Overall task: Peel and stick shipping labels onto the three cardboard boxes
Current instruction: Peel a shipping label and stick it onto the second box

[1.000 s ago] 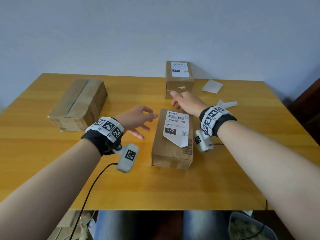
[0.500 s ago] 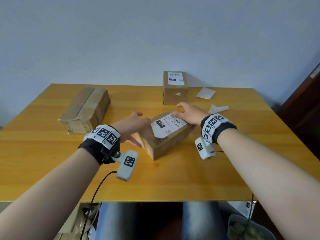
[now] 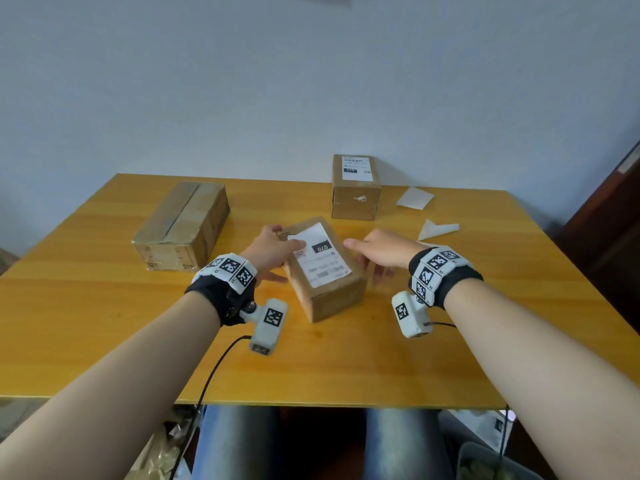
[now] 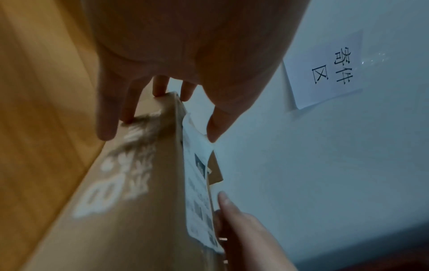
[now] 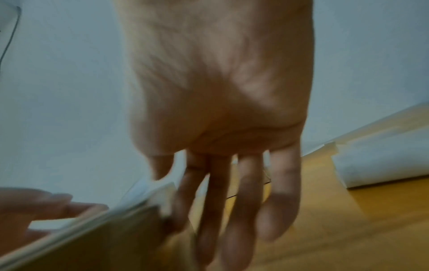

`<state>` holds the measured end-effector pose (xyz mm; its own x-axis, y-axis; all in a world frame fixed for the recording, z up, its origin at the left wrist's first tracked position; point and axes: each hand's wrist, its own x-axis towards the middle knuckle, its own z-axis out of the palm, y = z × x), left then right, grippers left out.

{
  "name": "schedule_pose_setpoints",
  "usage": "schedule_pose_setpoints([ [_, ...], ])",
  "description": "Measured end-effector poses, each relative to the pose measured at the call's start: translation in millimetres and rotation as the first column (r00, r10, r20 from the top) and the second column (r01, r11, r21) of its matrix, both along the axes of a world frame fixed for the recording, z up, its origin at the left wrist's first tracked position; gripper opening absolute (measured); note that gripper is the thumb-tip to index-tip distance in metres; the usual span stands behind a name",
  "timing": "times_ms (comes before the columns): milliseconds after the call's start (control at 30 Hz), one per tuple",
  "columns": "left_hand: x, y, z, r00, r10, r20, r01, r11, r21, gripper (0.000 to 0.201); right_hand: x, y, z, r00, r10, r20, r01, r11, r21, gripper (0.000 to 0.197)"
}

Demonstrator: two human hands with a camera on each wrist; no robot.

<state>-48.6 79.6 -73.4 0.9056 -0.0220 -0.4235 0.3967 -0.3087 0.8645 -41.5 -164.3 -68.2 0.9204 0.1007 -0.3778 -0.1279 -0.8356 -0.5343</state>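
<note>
Forearms reach in from the near edge of the desk (image 3: 104,306) in the head view, both bent toward the middle box (image 3: 325,282). The left hand (image 3: 270,252) holds the box's far left side, thumb laid over a corner of the shipping label (image 3: 320,254), its grip curled around the cardboard. The right hand (image 3: 381,252) sits at the box's right side with fingers reaching down the side wall, thumb pointing left; whether that grip clasps the box or only touches it is hard to tell. The box lies with its long axis running from near right to far left, and the label's print reads upside down from here. A far box (image 3: 355,188) already carries a label, an unlabelled box (image 3: 183,226) lies at far left, and two backing papers (image 3: 438,230) rest at far right.

Left wrist view: the left hand (image 4: 185,55) spreads over the box (image 4: 139,192), fingertips (image 4: 160,89) on its far edge and the thumb pressing the label (image 4: 199,198), which is seen edge-on and blurred. The right hand (image 4: 243,229) comes in below, a finger straight along the label's edge.

Right wrist view: the right hand (image 5: 220,110) hangs with fingers (image 5: 236,210) nearly straight, down beside a corner of the box (image 5: 92,238); motion blur smears the contact. The left hand (image 5: 34,207) shows at lower left, cut off.
</note>
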Motion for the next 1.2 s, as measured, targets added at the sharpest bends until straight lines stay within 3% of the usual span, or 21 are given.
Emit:
schedule_pose_setpoints([
  [100, 0.4, -0.3, -2.4, 0.997, -0.064, 0.039, 0.062, 0.997, 0.051, 0.080, -2.0, -4.8, -0.5, 0.999, 0.041, 0.005, -0.042, 0.999, 0.020, 0.070],
  [267, -0.3, -1.3, -5.8, 0.987, -0.149, 0.056, 0.144, 0.986, 0.090, 0.082, 4.4, -3.7, -8.4, 0.937, 0.029, 0.349, 0.013, 0.993, -0.117, 0.055],
  [500, 0.0, -6.3, -11.2, 0.974, -0.219, 0.064, 0.214, 0.974, 0.075, 0.081, 8.7, 34.5, -11.8, 0.846, 0.263, 0.464, -0.136, 0.947, -0.289, 0.061],
  [600, -0.6, -5.2, -11.4, 0.958, -0.282, 0.051, 0.278, 0.958, 0.077, 0.091, 8.3, 47.8, -17.3, 0.798, 0.374, 0.472, -0.158, 0.886, -0.436, 0.063],
  [667, -0.3, -3.5, -11.9, 0.948, -0.314, 0.048, 0.310, 0.948, 0.071, 0.097, 8.4, 54.9, -18.3, 0.807, 0.376, 0.455, -0.143, 0.873, -0.467, 0.065],
  [900, 0.6, -0.7, -15.0, 0.932, -0.356, 0.075, 0.356, 0.934, 0.012, 0.108, 10.9, 75.9, -20.0, 0.853, 0.308, 0.422, -0.097, 0.887, -0.451, 0.065],
  [1200, 2.7, -1.7, -17.9, 0.936, -0.343, 0.074, 0.344, 0.939, -0.006, 0.105, 10.5, 76.0, -29.4, 0.864, 0.245, 0.440, 0.001, 0.873, -0.488, 0.065],
])
